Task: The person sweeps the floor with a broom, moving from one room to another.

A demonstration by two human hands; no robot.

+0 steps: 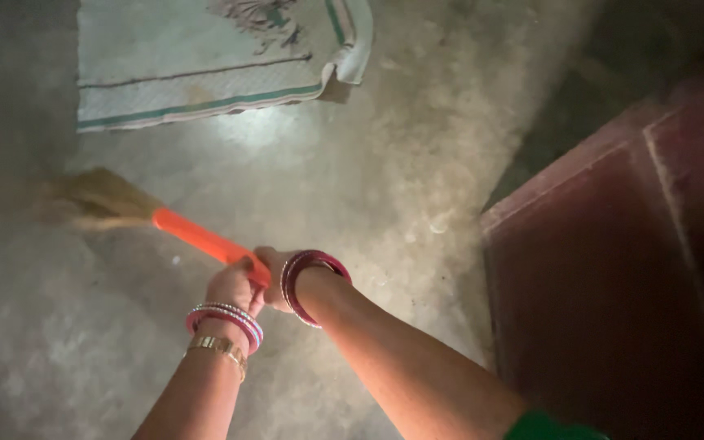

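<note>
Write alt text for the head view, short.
Both hands, left hand and right hand, grip the orange handle of a grass broom angled down to a dim concrete floor. A pale mat lies beyond; a dark red door stands at right.

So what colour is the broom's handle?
Bright orange; the broom handle shows best in the head view.
</note>
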